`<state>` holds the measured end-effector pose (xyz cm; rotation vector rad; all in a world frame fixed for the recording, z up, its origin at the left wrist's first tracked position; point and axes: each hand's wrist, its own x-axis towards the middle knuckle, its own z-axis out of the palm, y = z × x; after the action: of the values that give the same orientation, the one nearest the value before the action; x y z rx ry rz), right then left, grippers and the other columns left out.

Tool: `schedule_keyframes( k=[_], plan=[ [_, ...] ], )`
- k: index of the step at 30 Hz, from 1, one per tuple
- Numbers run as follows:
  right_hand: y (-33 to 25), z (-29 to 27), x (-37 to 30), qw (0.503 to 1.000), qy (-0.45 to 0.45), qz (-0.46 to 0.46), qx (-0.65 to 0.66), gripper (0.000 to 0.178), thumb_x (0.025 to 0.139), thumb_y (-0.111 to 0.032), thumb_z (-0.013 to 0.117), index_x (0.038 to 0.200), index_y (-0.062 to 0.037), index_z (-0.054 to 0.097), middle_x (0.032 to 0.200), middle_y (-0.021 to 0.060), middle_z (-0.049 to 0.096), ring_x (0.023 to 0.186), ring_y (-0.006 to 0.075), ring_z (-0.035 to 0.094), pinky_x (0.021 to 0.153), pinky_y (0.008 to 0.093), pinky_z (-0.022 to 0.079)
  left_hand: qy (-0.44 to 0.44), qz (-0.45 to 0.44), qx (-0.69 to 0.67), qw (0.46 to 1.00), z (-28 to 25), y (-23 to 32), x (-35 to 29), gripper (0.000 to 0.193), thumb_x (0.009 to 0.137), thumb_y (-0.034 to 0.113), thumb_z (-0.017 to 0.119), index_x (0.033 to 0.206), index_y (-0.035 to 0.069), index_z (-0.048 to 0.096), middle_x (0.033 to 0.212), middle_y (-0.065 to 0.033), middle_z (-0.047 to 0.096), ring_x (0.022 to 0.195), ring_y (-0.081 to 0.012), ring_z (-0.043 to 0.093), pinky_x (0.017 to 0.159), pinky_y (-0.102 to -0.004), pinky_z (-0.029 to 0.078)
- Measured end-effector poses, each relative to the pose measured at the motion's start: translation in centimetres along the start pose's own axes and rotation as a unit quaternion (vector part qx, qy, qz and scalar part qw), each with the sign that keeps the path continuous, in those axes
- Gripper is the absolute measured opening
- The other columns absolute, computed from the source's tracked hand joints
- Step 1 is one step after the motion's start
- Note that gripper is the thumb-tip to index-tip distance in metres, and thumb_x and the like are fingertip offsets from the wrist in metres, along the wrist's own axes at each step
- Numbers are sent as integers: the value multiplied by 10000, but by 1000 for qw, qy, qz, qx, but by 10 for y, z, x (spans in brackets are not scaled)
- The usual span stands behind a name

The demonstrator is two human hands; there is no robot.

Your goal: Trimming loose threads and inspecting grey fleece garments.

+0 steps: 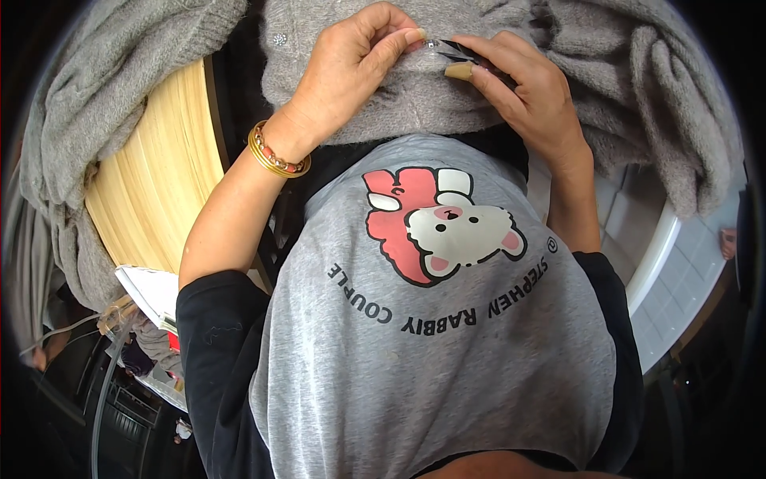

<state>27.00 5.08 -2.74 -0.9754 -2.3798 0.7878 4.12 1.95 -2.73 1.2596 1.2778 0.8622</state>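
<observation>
Left hand point(363, 60), seen from above, is closed in a pinch of thumb and forefinger beside a small shiny button point(432, 45); the fingertips hide what lies between them. The right hand point(531, 88) grips dark snips point(456, 49), with something tan at its thumb tip. Both hands work over a fuzzy grey knit point(383, 100) laid across the lap, at the top centre of the view. More grey knit hangs down either side, in heavy folds close to the right wrist. Gold and red bangles point(275, 152) circle the left wrist. A pale wooden panel point(159, 168) stands outside the left forearm, with white papers point(152, 291) near that elbow. The wearer's light grey top point(359, 295), printed with a cartoon animal, fills the lower centre. The snips' long axis runs sideways, tilting slightly down to the right; their parted blades point left, toward the button and pinching fingertips. Below the hands, the knit's gathered lower edge borders the top, leaving a band of flatter fabric between the wrists.
</observation>
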Motion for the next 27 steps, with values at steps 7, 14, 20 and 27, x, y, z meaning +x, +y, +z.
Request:
schedule_keyframes(
  k=[7,14,20,27],
  plan=[
    [-5,2,6,1000,-14,3,-27,302,883,-97,653,1181,-47,663,784,89,540,660,211,535,623,310,443,10,-3,11,1000,-1,4,-2,118,992,105,566,939,2,588,725,24,555,654,-39,446,578,-205,396],
    [-14,1,7,997,-8,2,-71,299,878,-120,665,1172,-72,676,785,84,549,658,222,544,621,317,448,20,2,34,999,-2,5,0,146,994,120,559,917,-1,582,731,-6,594,652,-52,473,590,-220,421],
    [-14,2,8,996,-15,22,-88,290,883,-138,662,1167,-82,682,784,77,547,660,217,545,623,316,448,24,13,10,1000,-1,2,0,152,996,120,556,908,-1,581,723,-6,582,656,-57,471,591,-222,419],
    [-14,6,9,996,-12,16,-88,275,886,-156,663,1149,-76,687,787,76,565,659,218,557,625,322,456,22,-5,16,1000,-1,3,-3,148,994,118,555,905,2,582,712,0,559,657,-58,461,592,-221,413]
  ],
)
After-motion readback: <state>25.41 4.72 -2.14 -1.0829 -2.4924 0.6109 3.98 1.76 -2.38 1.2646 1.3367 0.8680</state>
